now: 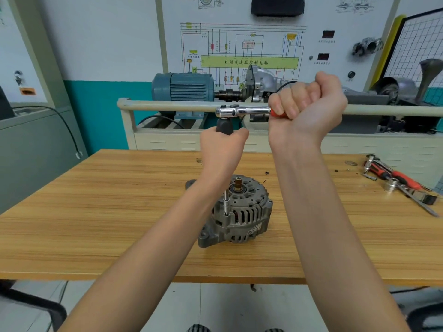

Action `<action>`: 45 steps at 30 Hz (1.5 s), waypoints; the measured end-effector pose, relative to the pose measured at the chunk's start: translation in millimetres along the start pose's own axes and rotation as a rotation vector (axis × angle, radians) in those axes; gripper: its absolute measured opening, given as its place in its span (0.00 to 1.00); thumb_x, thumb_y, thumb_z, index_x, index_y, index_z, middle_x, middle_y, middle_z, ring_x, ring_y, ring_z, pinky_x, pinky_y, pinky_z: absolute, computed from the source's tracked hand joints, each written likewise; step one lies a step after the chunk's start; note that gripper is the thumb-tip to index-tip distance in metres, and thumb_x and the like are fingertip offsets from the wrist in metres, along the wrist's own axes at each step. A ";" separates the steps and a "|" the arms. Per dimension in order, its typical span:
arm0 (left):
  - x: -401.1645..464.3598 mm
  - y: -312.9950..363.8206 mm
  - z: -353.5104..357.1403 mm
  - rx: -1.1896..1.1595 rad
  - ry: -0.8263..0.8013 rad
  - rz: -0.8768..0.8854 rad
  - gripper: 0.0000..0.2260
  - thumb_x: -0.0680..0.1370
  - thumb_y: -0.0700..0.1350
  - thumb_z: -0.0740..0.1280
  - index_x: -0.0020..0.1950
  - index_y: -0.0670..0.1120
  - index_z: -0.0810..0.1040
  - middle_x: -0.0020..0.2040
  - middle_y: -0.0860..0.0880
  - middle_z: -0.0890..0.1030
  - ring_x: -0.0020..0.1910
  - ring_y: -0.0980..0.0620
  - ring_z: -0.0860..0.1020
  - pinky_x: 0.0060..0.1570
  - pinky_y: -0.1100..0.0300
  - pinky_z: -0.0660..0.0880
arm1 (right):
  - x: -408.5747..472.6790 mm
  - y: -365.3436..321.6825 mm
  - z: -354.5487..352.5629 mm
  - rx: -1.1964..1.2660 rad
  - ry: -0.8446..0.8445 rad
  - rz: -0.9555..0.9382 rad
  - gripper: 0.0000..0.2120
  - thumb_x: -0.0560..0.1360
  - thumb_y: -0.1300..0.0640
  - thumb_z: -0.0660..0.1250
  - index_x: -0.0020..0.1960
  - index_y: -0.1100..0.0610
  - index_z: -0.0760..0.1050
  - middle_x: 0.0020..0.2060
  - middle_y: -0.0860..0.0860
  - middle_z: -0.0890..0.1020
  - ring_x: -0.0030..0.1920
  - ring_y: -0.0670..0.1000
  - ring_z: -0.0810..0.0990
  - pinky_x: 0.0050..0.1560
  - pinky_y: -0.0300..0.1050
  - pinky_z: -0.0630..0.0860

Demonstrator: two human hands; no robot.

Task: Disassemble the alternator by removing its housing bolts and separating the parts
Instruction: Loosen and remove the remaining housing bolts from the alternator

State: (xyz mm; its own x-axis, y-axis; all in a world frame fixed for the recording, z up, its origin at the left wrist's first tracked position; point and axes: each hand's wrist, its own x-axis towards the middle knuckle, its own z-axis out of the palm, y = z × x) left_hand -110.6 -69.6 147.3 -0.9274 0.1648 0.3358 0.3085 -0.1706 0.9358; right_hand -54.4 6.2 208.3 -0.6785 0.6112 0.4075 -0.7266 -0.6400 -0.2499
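We are early in the job: the alternator (236,212) sits whole on the worktop (96,212), housing halves unseparated. Directly above it, our left hand (223,149) grips the extension's black collar (224,125); our right hand (309,104) fists the ratchet (242,110) handle. The bit rests on a housing bolt; removal and separation remain.

Wood-grain table (96,224), white-and-teal wall (100,68), wiring-diagram board (239,39), grey tiled floor (227,305).
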 end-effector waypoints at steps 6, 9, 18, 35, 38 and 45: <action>4.3 11.8 -28.6 -0.122 -0.629 -0.022 0.17 0.73 0.36 0.67 0.27 0.45 0.66 0.21 0.51 0.64 0.20 0.53 0.61 0.23 0.64 0.61 | 29.6 -3.2 -7.1 0.189 0.062 0.392 0.27 0.77 0.62 0.55 0.20 0.54 0.58 0.15 0.46 0.57 0.15 0.45 0.54 0.19 0.33 0.53; 1.6 11.5 -21.6 -0.101 -0.651 -0.005 0.22 0.75 0.36 0.65 0.22 0.48 0.63 0.19 0.52 0.61 0.16 0.55 0.57 0.21 0.68 0.57 | 32.8 1.1 -12.9 0.330 0.053 0.505 0.29 0.79 0.60 0.54 0.19 0.55 0.57 0.14 0.46 0.57 0.13 0.45 0.56 0.17 0.33 0.53; -1.4 3.7 -4.0 -0.041 -0.146 0.003 0.17 0.74 0.34 0.65 0.30 0.47 0.63 0.22 0.52 0.62 0.19 0.55 0.58 0.22 0.66 0.57 | 0.5 -6.9 -5.1 0.059 -0.043 0.042 0.26 0.78 0.62 0.54 0.21 0.52 0.58 0.17 0.46 0.56 0.18 0.46 0.53 0.21 0.37 0.56; -2.0 5.1 -3.6 -0.002 -0.120 -0.068 0.15 0.73 0.33 0.65 0.32 0.46 0.64 0.23 0.51 0.62 0.20 0.54 0.58 0.22 0.65 0.57 | 0.1 -3.0 -3.6 0.053 -0.035 0.022 0.26 0.78 0.62 0.54 0.21 0.52 0.58 0.18 0.46 0.56 0.18 0.46 0.53 0.21 0.38 0.55; 1.0 8.0 -15.9 -0.008 -0.378 -0.058 0.18 0.74 0.34 0.67 0.28 0.47 0.65 0.22 0.52 0.63 0.21 0.53 0.59 0.24 0.63 0.58 | 14.9 -8.5 -5.1 0.091 0.006 0.158 0.26 0.78 0.62 0.54 0.21 0.53 0.58 0.17 0.46 0.57 0.17 0.46 0.53 0.20 0.37 0.54; 2.4 6.8 -14.4 -0.059 -0.428 -0.072 0.23 0.76 0.33 0.64 0.24 0.49 0.62 0.20 0.53 0.60 0.17 0.55 0.56 0.22 0.66 0.55 | 25.1 -3.5 -9.8 0.194 0.084 0.296 0.25 0.77 0.63 0.55 0.21 0.54 0.58 0.16 0.45 0.57 0.16 0.45 0.54 0.20 0.34 0.53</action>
State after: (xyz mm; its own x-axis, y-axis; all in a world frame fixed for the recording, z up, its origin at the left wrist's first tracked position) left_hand -113.8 -84.4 153.0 -0.7713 0.5636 0.2955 0.2219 -0.1970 0.9550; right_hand -70.0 28.4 210.9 -0.8686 0.4174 0.2671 -0.4691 -0.8663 -0.1715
